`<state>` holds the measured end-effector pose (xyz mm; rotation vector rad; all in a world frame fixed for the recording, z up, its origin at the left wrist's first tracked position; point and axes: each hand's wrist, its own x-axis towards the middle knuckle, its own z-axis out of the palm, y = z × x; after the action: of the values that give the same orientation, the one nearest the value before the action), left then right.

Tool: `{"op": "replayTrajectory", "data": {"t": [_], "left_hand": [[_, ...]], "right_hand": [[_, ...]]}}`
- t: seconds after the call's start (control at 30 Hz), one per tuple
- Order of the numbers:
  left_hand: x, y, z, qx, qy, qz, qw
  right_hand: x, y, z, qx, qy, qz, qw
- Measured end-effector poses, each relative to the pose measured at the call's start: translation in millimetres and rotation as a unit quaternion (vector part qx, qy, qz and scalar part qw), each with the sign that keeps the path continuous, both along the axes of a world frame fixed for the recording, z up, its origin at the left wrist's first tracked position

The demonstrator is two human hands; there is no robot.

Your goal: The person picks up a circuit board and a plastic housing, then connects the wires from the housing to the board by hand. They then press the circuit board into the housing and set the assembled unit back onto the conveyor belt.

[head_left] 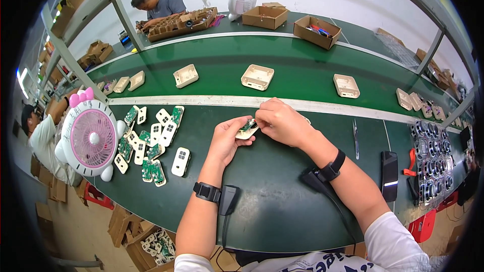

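My left hand [230, 138] is closed around the edge of a small cream panel [247, 134] with a green circuit board [245, 130] on it, held just above the table's far edge. The fingers of my right hand [278, 121] pinch together at the panel's right end, and what lies between their tips is hidden. A bit of a cream part [307, 120] shows behind my right hand. Left of my left hand, one cream panel with dark square buttons [181, 161] lies apart from a loose heap of similar panels [154, 133], some with their green boards facing up.
A green conveyor belt [217, 78] carries spaced cream housings [257, 77]. At left stands a pink-and-white fan [93, 136]. Tweezers [356, 139], a black device [389, 176] and a clear tray of round speakers [432, 161] lie at right. A co-worker [164, 5] sits across the belt.
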<state>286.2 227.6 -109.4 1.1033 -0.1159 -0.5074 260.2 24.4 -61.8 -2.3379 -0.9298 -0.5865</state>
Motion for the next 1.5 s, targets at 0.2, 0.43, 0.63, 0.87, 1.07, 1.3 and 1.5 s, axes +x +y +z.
{"op": "replayTrajectory", "data": {"t": [0.2,0.43,0.63,0.87,1.07,1.3,1.5], "left_hand": [[0,1,-1,0.006,0.021,-0.004,1.000],[-2,-3,3,-0.009,-0.027,0.031,0.999],[-7,-8,6,0.003,-0.079,0.027,0.997],[-5,-12,-2,-0.008,-0.143,0.054,0.988],[-6,-8,-2,0.031,-0.195,0.071,0.978],[-3,-11,-7,0.068,-0.231,0.086,0.967],[-5,-10,-6,0.099,-0.238,0.093,0.962]], "right_hand": [[-1,0,-3,0.014,-0.010,0.006,1.000],[0,-3,4,0.129,0.149,-0.006,0.980],[8,-8,-1,0.273,0.328,-0.006,0.904],[14,-11,-12,0.379,0.386,0.026,0.841],[14,-7,-12,0.378,0.378,0.006,0.845],[15,-13,-17,0.364,0.376,0.015,0.852],[15,-10,-17,0.374,0.375,0.012,0.848]]}}
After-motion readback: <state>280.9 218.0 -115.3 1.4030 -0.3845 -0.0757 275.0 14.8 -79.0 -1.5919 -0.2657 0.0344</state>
